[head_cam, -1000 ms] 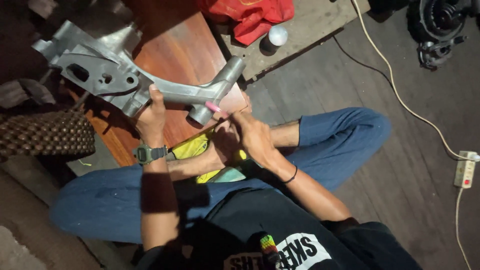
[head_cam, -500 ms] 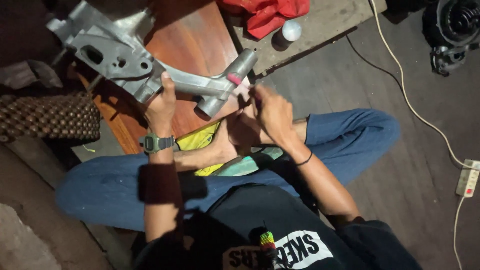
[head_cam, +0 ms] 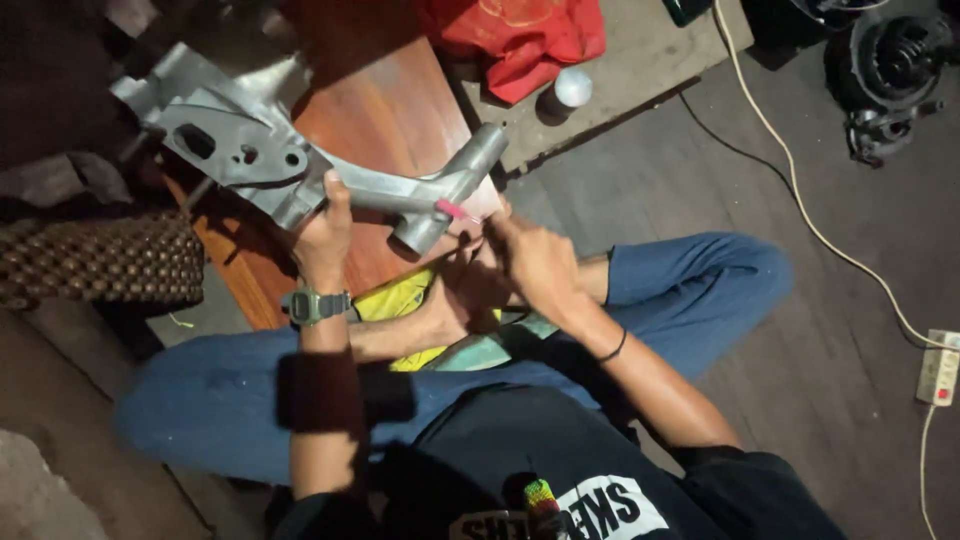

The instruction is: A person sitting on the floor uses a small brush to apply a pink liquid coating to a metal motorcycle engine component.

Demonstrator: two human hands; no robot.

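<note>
The left hand (head_cam: pixel 322 235) is clenched round the grey metal bracket (head_cam: pixel 300 170), held over the wooden board (head_cam: pixel 385 95) at eleven o'clock; the right hand (head_cam: pixel 530 262) pinches a pink stick (head_cam: pixel 452 209) against the bracket's tube end; a red cloth (head_cam: pixel 520 35) lies at twelve.

The head camera is looking steeply down from close above at the lap, both forearms and the floor (head_cam: pixel 800 330) just ahead.
</note>
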